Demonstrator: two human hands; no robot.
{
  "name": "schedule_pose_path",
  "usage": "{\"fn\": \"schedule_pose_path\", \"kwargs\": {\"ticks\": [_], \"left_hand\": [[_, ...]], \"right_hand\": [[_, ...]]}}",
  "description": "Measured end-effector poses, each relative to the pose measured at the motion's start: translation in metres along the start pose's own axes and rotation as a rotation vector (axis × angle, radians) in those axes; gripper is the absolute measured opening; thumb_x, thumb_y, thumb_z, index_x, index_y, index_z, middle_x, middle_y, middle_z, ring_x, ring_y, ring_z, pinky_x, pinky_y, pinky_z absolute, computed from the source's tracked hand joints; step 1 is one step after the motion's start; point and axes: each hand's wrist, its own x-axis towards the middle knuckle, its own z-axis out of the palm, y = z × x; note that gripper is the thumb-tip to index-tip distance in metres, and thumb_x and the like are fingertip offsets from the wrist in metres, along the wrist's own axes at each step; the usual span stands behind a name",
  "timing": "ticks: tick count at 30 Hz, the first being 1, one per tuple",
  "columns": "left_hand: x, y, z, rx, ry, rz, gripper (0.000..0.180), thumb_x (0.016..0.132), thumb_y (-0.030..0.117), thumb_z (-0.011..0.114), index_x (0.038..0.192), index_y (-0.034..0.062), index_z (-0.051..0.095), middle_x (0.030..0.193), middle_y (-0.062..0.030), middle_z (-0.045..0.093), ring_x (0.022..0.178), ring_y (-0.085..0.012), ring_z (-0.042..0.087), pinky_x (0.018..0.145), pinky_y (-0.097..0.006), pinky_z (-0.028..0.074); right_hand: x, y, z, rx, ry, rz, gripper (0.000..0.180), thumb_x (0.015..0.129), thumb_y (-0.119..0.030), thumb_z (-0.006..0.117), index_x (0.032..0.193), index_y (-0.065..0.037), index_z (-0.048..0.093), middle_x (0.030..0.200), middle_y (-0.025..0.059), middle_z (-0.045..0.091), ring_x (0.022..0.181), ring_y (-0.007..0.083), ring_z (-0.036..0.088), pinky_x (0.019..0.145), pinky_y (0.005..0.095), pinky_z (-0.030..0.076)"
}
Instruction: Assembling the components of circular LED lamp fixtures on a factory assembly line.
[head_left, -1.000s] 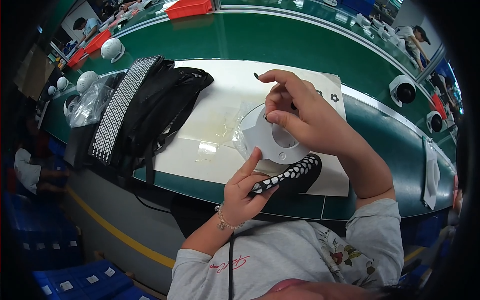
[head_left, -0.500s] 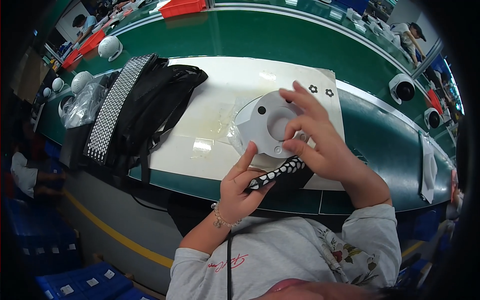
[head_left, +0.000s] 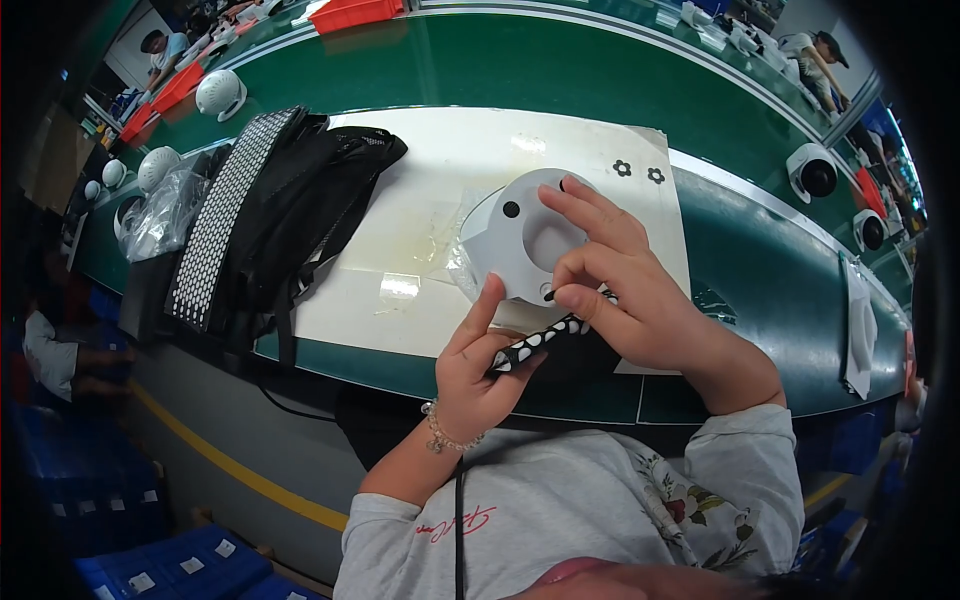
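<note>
A white round plastic base with a wide central hollow lies tilted in front of me on clear plastic wrap. One black round pad is seated in it at the upper left, and another shows at the top edge, partly behind my fingers. My right hand pinches a small black pad at the round recess on the near rim. In my left hand is a folded black-and-white patterned strip, held between thumb and fingers. That hand's index fingertip rests against the base's near left edge.
A black mesh bundle with a white perforated strip lies at left, beside a clear plastic bag. White cardboard covers part of the green table. White round devices stand beyond, and two black flower-shaped pieces lie at far right.
My right thumb and index finger have come down to the near recess, where the small black pad now shows at their tips. The left hand has barely shifted.
</note>
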Motion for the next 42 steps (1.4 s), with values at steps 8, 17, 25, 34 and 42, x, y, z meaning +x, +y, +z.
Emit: {"fn": "schedule_pose_path", "kwargs": {"ticks": [8, 17, 25, 34, 42], "left_hand": [[0.0, 0.001, 0.0, 0.02, -0.013, -0.014, 0.018, 0.062, -0.003, 0.066, 0.077, -0.0037, 0.056, 0.125, -0.0232, 0.035, 0.108, -0.0283, 0.046, 0.081, -0.028, 0.042], [-0.002, -0.001, 0.001, -0.046, 0.006, -0.064, 0.018, 0.064, -0.005, 0.062, 0.081, -0.0037, 0.058, 0.128, -0.0234, 0.031, 0.115, -0.026, 0.039, 0.086, -0.028, 0.037], [-0.001, 0.0, 0.0, -0.039, -0.007, -0.014, 0.023, 0.062, -0.005, 0.063, 0.084, -0.0036, 0.055, 0.126, -0.0218, 0.034, 0.112, -0.0283, 0.043, 0.085, -0.03, 0.04], [-0.002, -0.003, -0.001, -0.062, 0.008, -0.024, 0.02, 0.063, -0.004, 0.064, 0.081, -0.0044, 0.055, 0.124, -0.0227, 0.036, 0.11, -0.0274, 0.044, 0.084, -0.029, 0.04], [-0.005, -0.005, 0.002, -0.139, 0.035, -0.086, 0.016, 0.064, -0.003, 0.064, 0.078, -0.0031, 0.056, 0.124, -0.023, 0.036, 0.108, -0.0266, 0.047, 0.082, -0.028, 0.04]], "right_hand": [[0.003, -0.004, -0.001, -0.161, 0.048, -0.056, 0.003, 0.072, -0.008, 0.053, 0.071, -0.005, 0.052, 0.122, 0.0145, 0.04, 0.118, 0.0316, 0.029, 0.091, 0.0415, 0.023], [0.005, -0.02, -0.004, -0.54, -0.037, -0.144, 0.007, 0.068, -0.008, 0.056, 0.072, -0.004, 0.052, 0.109, 0.0073, 0.051, 0.105, 0.0229, 0.046, 0.09, 0.0458, 0.026], [-0.016, -0.035, -0.006, -0.827, -0.102, -0.252, 0.026, 0.066, -0.004, 0.054, 0.092, -0.003, 0.057, 0.109, 0.0062, 0.052, 0.104, 0.0219, 0.047, 0.092, 0.0466, 0.027], [-0.014, -0.024, -0.007, -0.641, -0.014, -0.22, 0.028, 0.063, -0.006, 0.058, 0.092, -0.009, 0.058, 0.112, 0.007, 0.05, 0.107, 0.0261, 0.044, 0.091, 0.042, 0.029], [-0.027, 0.0, 0.014, -0.448, 0.166, -0.338, 0.02, 0.06, -0.013, 0.067, 0.079, -0.009, 0.061, 0.106, 0.0052, 0.053, 0.102, 0.0266, 0.047, 0.082, 0.04, 0.035]]}}
